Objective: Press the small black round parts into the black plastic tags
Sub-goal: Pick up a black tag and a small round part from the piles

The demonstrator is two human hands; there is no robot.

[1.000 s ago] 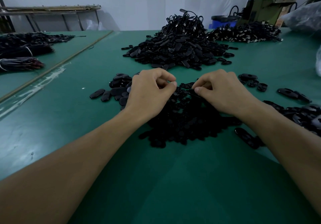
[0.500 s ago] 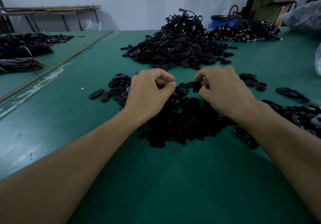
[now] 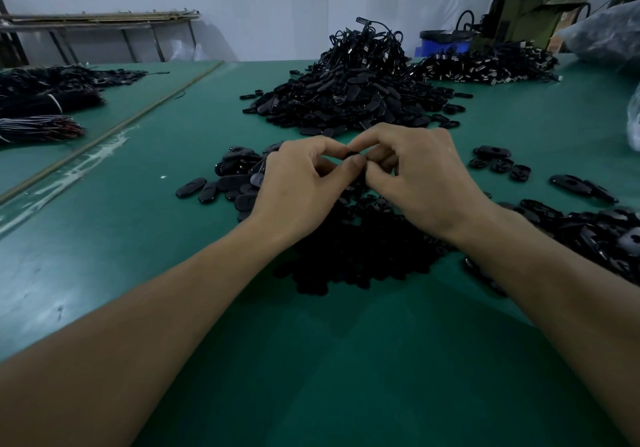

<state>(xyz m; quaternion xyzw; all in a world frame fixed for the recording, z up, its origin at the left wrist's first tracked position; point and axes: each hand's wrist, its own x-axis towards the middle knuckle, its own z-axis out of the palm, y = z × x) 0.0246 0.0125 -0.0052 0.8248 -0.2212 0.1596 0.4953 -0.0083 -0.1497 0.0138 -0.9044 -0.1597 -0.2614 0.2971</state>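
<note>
I see both hands meet at the centre of the frame. The left hand (image 3: 294, 186) and right hand (image 3: 426, 183) pinch one small black piece (image 3: 353, 154) with curled fingers, over a dark pile of round parts (image 3: 363, 249) on the green table (image 3: 311, 360). Loose oval tags (image 3: 221, 183) lie left of centre, and a tall heap of tags (image 3: 349, 93) sits at upper centre.

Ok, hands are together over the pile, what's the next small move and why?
Probably squeeze to press the part home: the left hand and right hand pinch one small black piece between touching fingertips above the dark pile, so it looks lined up. Whether it has seated is hidden.
</note>
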